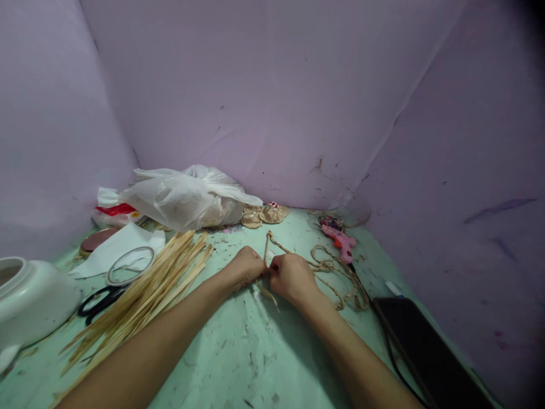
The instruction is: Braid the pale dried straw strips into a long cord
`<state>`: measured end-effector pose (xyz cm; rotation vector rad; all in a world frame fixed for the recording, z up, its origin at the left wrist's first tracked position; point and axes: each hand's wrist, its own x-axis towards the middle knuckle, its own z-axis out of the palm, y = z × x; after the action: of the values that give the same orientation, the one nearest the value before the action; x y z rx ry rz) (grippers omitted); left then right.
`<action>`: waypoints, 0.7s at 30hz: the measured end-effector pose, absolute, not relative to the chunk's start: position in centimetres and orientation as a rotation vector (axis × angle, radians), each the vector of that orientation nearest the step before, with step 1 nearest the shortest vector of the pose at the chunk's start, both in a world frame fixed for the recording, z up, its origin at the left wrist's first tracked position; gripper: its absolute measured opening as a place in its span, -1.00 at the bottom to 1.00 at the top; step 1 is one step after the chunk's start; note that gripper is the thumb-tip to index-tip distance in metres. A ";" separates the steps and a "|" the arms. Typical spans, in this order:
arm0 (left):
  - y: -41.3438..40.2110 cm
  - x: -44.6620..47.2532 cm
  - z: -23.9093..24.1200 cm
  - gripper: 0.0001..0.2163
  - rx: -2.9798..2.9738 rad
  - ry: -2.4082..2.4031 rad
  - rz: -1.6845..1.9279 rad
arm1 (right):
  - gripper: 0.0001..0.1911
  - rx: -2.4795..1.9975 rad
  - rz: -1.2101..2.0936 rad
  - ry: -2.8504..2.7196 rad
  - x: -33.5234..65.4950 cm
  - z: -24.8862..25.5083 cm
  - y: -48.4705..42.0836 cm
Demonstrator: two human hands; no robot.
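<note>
Close together over the green table, my left hand [247,267] and my right hand [293,277] are both closed on a tan braided cord [267,249]. The cord rises between the fists, bends at a peak and runs off to the right behind my right hand. Loose strand ends [268,294] hang below the fingers. More of the cord lies in a tangled heap [326,266] to the right. A bundle of dry straw-coloured strips [164,289] lies beside my left forearm. My fingertips and the exact spot they grip are partly hidden.
Black-handled scissors [100,301], a tape roll [130,266] and a white pot [38,298] stand at left. A white plastic bag [187,199] and woven pieces [272,213] sit by the wall. At right are a pink glue gun [340,241] and a dark flat object [426,352].
</note>
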<state>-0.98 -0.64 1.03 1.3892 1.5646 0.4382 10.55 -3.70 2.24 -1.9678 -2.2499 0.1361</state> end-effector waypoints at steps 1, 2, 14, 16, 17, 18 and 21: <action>-0.7 -0.9 1.1 -0.88 1.359 1.563 0.445 | -0.78 -2.019 0.121 -2.235 10.4 2.5 -3.9; -0.7 -0.8 1.3 -0.87 1.320 1.563 0.449 | -0.78 -2.054 0.115 -2.226 10.2 2.8 -4.1; -0.2 -2.5 1.5 -0.97 1.157 1.255 0.457 | -0.80 -1.852 0.267 -2.516 8.4 4.8 -6.3; 0.0 -2.8 1.4 -0.98 1.195 1.217 0.445 | -0.80 -1.788 0.480 -2.383 9.9 4.9 -5.1; 0.2 -3.0 1.3 -0.98 1.205 1.192 0.436 | -0.78 -1.757 0.631 -2.250 10.8 4.8 -4.4; 0.3 -3.1 1.3 -0.98 1.211 1.169 0.426 | -0.75 -1.735 0.746 -2.041 11.6 4.7 -3.7; 0.5 -3.3 1.2 -0.95 1.209 1.146 0.418 | -0.76 -1.671 1.030 -1.429 12.7 3.9 -2.1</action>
<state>-3.29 0.45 1.16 1.2086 1.1459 0.4180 12.73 -2.13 3.86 -1.6710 -1.4289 1.0304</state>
